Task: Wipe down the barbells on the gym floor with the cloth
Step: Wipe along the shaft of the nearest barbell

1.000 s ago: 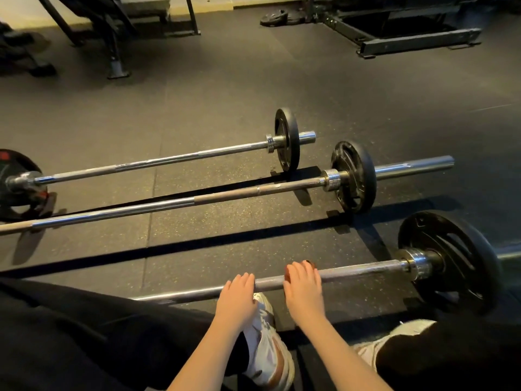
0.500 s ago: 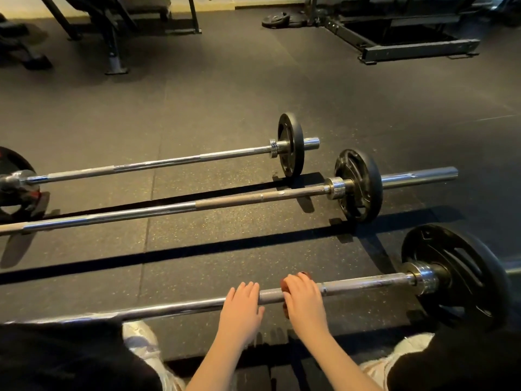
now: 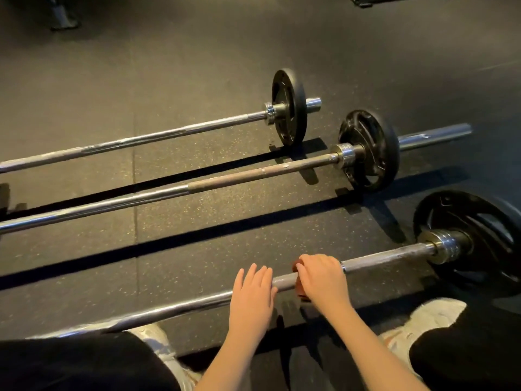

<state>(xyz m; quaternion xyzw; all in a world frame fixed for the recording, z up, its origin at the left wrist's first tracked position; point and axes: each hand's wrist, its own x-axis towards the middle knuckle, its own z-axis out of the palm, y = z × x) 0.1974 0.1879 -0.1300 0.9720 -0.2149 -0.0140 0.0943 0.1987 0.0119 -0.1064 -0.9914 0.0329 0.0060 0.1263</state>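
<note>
Nearest barbell (image 3: 380,259) laid on gym floor (image 3: 197,227). Reddish cloth (image 3: 299,290) wrapped round its shaft, gripped there by right hand (image 3: 321,277), fingers curled over. Left hand (image 3: 252,297) rested on shaft just beside, fingers straight, nothing held.

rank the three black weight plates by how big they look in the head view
1. nearest barbell's plate
2. middle barbell's plate
3. far barbell's plate
Nearness to the camera inflates this order, so true sizes are unsure.
</note>
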